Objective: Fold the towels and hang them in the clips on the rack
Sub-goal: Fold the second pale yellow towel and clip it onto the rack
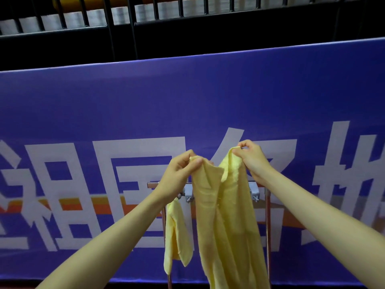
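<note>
From the head camera, we look down two bare forearms stretched forward and upward toward a metal rack (pixel 267 215). Our left hand (pixel 179 170) is pinched tight on one top corner of a pale yellow towel (pixel 227 226), wrist bent and thumb pressed over the cloth. Our right hand (pixel 253 155), raised a little higher, grips the other top corner between thumb and curled fingers. The towel sags between the two hands and hangs in long folds in front of the rack's top bar, hiding its middle. A second yellow towel (pixel 176 232) hangs at the rack's left end, apparently from a clip, though our left wrist covers the spot. Two silver clips (pixel 255 193) show on the bar. Behind stands a blue banner (pixel 187 101) with white characters and, above it, black railings (pixel 125 17).
</note>
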A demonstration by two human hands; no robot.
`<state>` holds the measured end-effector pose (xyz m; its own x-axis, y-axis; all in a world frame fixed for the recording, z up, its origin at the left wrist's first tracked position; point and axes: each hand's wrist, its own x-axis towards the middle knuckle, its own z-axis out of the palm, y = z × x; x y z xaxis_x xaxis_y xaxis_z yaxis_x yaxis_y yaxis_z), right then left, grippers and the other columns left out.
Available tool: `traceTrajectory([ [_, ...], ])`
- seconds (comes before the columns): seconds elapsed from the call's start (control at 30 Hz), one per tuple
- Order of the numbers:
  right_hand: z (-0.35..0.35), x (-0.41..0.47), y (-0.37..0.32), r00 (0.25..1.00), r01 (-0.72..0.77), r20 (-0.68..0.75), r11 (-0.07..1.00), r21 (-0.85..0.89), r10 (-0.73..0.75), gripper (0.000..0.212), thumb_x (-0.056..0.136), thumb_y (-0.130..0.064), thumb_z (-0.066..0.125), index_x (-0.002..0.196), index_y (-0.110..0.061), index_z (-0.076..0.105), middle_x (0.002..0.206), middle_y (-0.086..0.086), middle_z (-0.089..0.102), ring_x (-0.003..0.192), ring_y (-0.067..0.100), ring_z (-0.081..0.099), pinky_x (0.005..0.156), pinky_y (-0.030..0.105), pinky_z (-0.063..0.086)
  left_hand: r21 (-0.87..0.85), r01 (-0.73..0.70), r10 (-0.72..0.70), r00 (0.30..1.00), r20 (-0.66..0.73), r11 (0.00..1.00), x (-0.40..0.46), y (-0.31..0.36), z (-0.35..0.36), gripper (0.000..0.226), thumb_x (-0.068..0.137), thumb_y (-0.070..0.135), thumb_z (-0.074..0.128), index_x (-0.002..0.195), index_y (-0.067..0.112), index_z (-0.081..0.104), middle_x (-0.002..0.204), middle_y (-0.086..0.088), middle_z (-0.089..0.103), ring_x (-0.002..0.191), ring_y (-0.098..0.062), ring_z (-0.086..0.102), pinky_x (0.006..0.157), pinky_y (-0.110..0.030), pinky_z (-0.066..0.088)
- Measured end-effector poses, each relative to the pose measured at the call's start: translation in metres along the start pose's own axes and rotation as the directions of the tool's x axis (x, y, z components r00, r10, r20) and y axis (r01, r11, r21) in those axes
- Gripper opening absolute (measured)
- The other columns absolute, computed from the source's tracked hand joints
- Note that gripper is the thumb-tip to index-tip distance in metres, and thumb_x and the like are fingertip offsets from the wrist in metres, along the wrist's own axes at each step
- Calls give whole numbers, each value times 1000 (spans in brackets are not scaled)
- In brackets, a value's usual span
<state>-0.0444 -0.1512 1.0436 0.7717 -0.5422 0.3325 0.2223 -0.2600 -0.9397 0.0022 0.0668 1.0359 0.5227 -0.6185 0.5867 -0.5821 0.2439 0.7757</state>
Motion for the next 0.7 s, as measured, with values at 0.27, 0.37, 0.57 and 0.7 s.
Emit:
traceTrajectory([
  [0.27, -13, 7, 21, 978, -171, -118, 985, 36, 174, 9, 87, -8, 58, 83, -14, 53, 77, 11, 56, 67, 20, 53, 54, 29, 41, 39, -82, 82, 997, -11, 996, 2, 13, 7, 19, 89, 22, 53, 75, 13, 61, 68, 9, 58, 66, -5, 54, 63, -18, 47],
  [0.37, -12, 3, 22, 981, -149, -120, 989, 10, 149, 11, 86, -9, 60, 79, -15, 53, 77, 11, 57, 67, 19, 52, 55, 28, 41, 128, -117, 112, 993, 46, 985, -1, 10, 4, 22, 88, 33, 57, 76, 16, 64, 69, 1, 58, 65, -10, 53, 59, -23, 44],
  [0.57, 3, -16, 11, 999, 17, 51, 1000, 19, -18, 11, 91, -14, 60, 84, -18, 52, 72, 2, 55, 58, 12, 49, 48, 23, 38, 338, -54, 50, 999, 21, 940, 2, -7, -1, 28, 91, 42, 56, 85, 18, 67, 78, -10, 64, 76, -27, 59, 65, -42, 47],
  [0.7, 7, -27, 7, 966, 141, 216, 990, 6, -139, 13, 93, -6, 53, 87, -17, 52, 63, -1, 53, 51, 8, 43, 46, 20, 35, 372, 1, 3, 1000, -12, 928, 5, -8, -3, 22, 93, 35, 55, 86, 18, 67, 79, 0, 67, 78, -14, 62, 70, -31, 51],
])
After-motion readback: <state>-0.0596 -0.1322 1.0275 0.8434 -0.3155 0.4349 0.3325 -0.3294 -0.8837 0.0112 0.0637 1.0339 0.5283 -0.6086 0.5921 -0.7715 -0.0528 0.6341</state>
